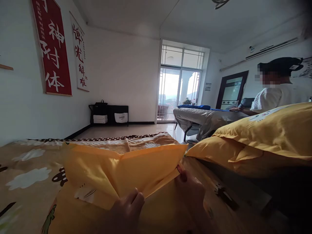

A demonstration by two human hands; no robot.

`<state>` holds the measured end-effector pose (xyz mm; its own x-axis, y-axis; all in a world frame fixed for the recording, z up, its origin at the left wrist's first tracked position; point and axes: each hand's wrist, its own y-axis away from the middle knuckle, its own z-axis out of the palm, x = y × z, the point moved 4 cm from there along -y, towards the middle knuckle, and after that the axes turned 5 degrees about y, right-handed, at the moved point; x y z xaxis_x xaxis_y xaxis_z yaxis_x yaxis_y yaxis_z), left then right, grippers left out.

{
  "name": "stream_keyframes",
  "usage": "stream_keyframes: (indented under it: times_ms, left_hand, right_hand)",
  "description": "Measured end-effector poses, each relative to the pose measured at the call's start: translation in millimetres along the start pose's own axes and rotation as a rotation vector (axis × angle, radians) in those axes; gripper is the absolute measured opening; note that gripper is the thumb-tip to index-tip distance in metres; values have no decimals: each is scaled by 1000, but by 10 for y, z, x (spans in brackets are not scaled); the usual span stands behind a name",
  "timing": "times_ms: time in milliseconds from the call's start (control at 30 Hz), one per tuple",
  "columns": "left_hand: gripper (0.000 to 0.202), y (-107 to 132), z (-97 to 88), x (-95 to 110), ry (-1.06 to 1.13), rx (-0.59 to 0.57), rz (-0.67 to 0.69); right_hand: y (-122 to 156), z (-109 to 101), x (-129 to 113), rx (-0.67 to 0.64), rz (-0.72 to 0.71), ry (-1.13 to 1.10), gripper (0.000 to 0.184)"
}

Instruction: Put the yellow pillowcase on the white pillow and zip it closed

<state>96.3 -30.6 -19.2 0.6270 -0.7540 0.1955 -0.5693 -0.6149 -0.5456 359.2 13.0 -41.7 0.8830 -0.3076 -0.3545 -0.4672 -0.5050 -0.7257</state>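
Note:
A yellow pillowcase [146,162] with a printed animal face and green print spreads in front of me, its far edge raised. My left hand [129,206] is closed on the cloth near its middle, thumb on top. My right hand [191,187] pinches the edge at the right side. Between the two hands the fabric is drawn into a fold. Beneath and beyond it lies a tan blanket [31,162] with white cloud shapes and brown spotted prints.
Yellow pillows [268,130] are stacked at the right. Beyond them, a person [275,94] is beside a table with a pale cover [202,117] and blue cloth. A black bag [100,106] and white box stand by the far wall, left of a glass door [180,87].

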Motion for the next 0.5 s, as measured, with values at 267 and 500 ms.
stream_keyframes:
  times_ms: [267, 500]
  left_hand:
    - [21, -135, -152, -292, -189, 199, 135]
    - [40, 375, -487, -2313, -327, 270, -828]
  right_hand:
    - [-102, 259, 137, -71, 6, -267, 35]
    - [88, 1273, 984, -532, 50, -18, 49]
